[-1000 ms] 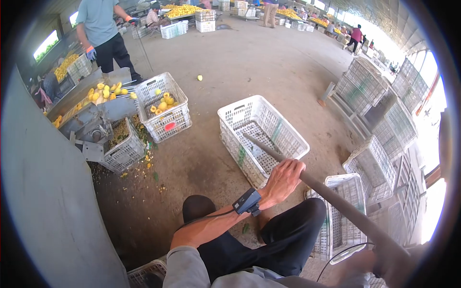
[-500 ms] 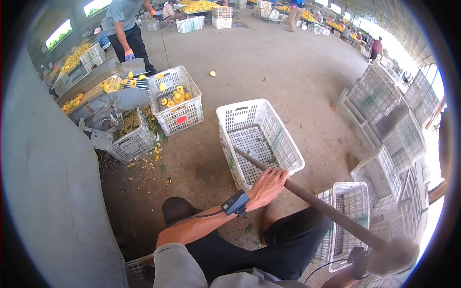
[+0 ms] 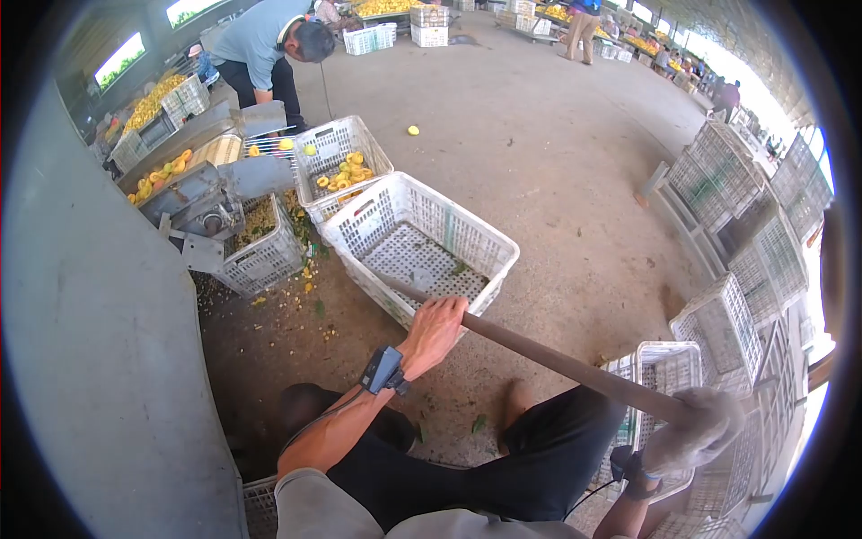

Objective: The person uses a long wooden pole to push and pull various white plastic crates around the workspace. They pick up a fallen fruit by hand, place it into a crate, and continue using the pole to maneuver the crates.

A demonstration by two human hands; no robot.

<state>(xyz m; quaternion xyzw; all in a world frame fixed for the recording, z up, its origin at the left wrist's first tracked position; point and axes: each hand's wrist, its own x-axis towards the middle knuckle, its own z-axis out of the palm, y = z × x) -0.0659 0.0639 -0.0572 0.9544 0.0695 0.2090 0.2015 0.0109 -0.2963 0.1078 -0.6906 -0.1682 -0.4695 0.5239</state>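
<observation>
My left hand (image 3: 435, 332) is bare and wrapped round a long brown pole (image 3: 570, 366). Near the pole's other end, my right hand (image 3: 696, 433), in a grey glove, is closed round it. The pole's far tip reaches over the near side of a white plastic crate (image 3: 460, 226); its very end is hard to make out. A bit of green leaf lies on the crate's slatted bottom. Right behind, the crate's far left corner overlaps a second white crate (image 3: 361, 142) with yellow fruit (image 3: 346, 171) in it.
A metal machine with a fruit chute (image 3: 171, 184) stands at left, with a waste crate (image 3: 265, 260) below it. A person (image 3: 260, 45) bends beside it. A grey panel (image 3: 99, 314) fills the left edge. Stacked crates (image 3: 718, 171) line the right side. One yellow fruit (image 3: 413, 130) lies on the floor.
The white crate and the pole over it have moved left, up against the fruit crate. Both my hands have shifted left with the pole. The person by the machine has bent down.
</observation>
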